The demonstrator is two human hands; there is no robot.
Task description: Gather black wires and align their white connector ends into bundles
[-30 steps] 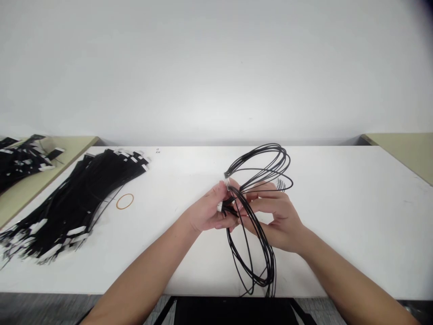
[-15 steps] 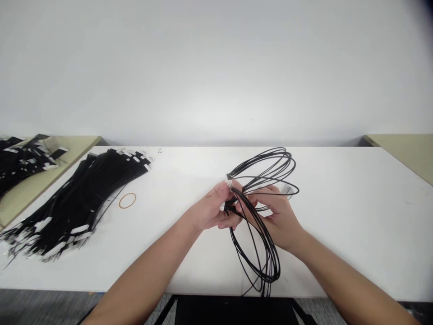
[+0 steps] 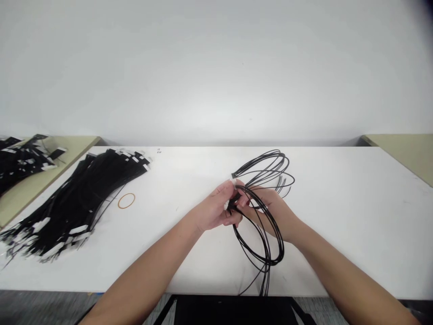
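Note:
Above the middle of the white table, my left hand [image 3: 218, 207] is closed on a looped bundle of thin black wires [image 3: 280, 241]. A white connector [image 3: 234, 181] shows at its thumb, and a second white piece peeks out between the fingers. My right hand [image 3: 270, 207] reaches through the loops and pinches the wires close to the left fingers. One set of loops stands up toward the back; another hangs down toward the front edge, with loose ends trailing below. The exact hold of the right fingertips is partly hidden by the wires.
A large pile of black wires with white connectors [image 3: 84, 194] lies on the left of the white table [image 3: 338, 189]. Beside it is an orange rubber band [image 3: 126, 201]. More black wires [image 3: 23, 158] rest on a yellowish surface [image 3: 72, 155]. Something black [image 3: 233, 311] sits at the front edge.
My right hand has shifted slightly left, closer to my left hand. The wire loops have swung a little, and loose wire ends now show behind the right hand.

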